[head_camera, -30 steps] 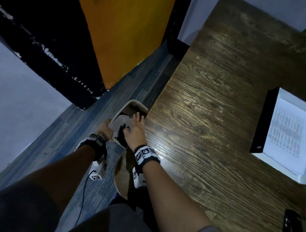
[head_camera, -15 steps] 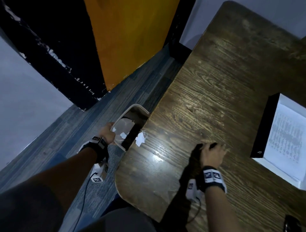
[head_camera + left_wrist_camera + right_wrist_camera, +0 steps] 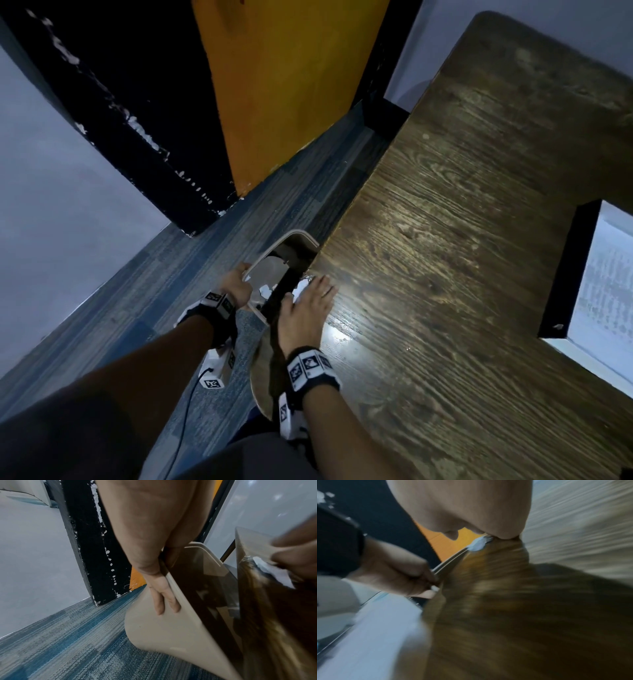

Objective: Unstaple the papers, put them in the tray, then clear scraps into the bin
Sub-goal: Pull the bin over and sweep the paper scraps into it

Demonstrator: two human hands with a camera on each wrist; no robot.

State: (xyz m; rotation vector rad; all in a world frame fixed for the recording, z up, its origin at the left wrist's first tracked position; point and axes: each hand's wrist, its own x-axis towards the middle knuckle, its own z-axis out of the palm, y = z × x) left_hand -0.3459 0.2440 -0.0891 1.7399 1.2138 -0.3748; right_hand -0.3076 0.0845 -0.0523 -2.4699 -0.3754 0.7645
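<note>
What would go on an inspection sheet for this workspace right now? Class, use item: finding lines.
Surface: wooden table, glare near its edge.
Job's things: paper scrap at table edge; beige bin held below it, scraps inside; tray with papers, far right.
Clutter: nothing seen.
Grippers: left hand grips bin rim; right hand flat on scrap.
Cables: black cable from left wrist unit.
Surroundings: blue carpet, orange panel.

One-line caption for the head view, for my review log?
Left hand holds the beige bin at the wooden table edge while the flat right hand sweeps paper scraps toward it.
</note>
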